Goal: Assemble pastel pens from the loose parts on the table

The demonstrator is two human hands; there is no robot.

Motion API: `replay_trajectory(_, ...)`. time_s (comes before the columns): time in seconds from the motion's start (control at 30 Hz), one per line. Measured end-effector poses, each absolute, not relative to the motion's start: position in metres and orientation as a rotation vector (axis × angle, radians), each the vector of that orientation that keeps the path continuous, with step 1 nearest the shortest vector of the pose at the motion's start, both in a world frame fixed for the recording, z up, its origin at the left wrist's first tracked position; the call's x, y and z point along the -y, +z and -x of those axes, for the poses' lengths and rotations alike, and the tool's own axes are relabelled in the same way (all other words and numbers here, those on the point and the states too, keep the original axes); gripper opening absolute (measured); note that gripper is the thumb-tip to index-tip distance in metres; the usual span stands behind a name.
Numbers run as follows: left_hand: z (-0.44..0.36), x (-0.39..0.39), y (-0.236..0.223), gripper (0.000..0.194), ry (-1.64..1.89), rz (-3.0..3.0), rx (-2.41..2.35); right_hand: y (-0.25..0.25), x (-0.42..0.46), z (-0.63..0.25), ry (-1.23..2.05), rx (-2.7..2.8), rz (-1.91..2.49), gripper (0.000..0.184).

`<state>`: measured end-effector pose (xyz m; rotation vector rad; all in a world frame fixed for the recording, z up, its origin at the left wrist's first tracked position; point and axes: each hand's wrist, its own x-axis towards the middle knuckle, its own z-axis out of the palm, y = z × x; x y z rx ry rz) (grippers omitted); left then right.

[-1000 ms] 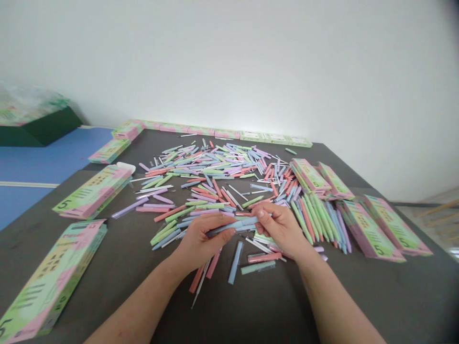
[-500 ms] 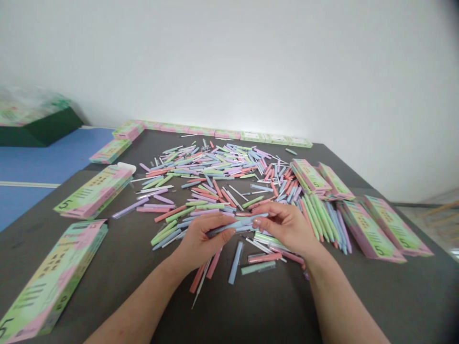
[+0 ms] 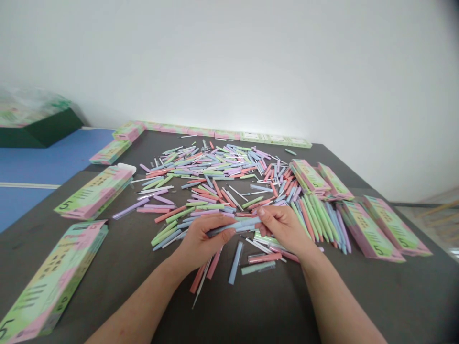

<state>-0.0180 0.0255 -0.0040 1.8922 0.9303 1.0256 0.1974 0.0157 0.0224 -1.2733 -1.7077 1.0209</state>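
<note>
From the head camera, looking down at a dark grey table (image 3: 107,291), the left hand (image 3: 202,236) and right hand (image 3: 285,228) meet just above the near edge of a loose heap of pens. Between them lies a pale blue pen (image 3: 233,227), held level and crosswise; where it passes under the fingers, I cannot tell whether it is one piece or two.

The left fingers are curled and pressed together over its barrel, with the thumb hidden behind them. The right thumb and forefinger pinch the other end, and the remaining right fingers are bent close beside them, not spread.

Just below the hands, a few loose pieces lie apart from the heap: a blue pen (image 3: 235,263), a mint green pen (image 3: 258,267), and a coral pen (image 3: 260,258). The main heap of pastel pens (image 3: 215,167) spreads across the table's middle in pink, green, lilac, and blue, mixed with thin white sticks. To the right of the right hand, a fan of green and blue pens (image 3: 319,224) lies close beside it.

Pink-and-green boxes marked with a 5 surround all this — a long one at the left (image 3: 53,282), a stack at the right (image 3: 309,176), and a row along the far edge (image 3: 225,134).
</note>
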Motion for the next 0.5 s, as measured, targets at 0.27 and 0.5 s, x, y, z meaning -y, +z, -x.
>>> replay_trajectory(0.27, 0.018, -0.026, -0.005, 0.018, 1.018, -1.863, -0.934, 0.023, -0.015, -0.204, 1.167, 1.607, 1.096, 0.038)
replay_trajectory(0.5, 0.018, -0.026, -0.002, 0.020, 1.015, -1.858, -0.967, 0.032, -0.013, -0.213, 0.997, 1.736, 1.202, 0.017)
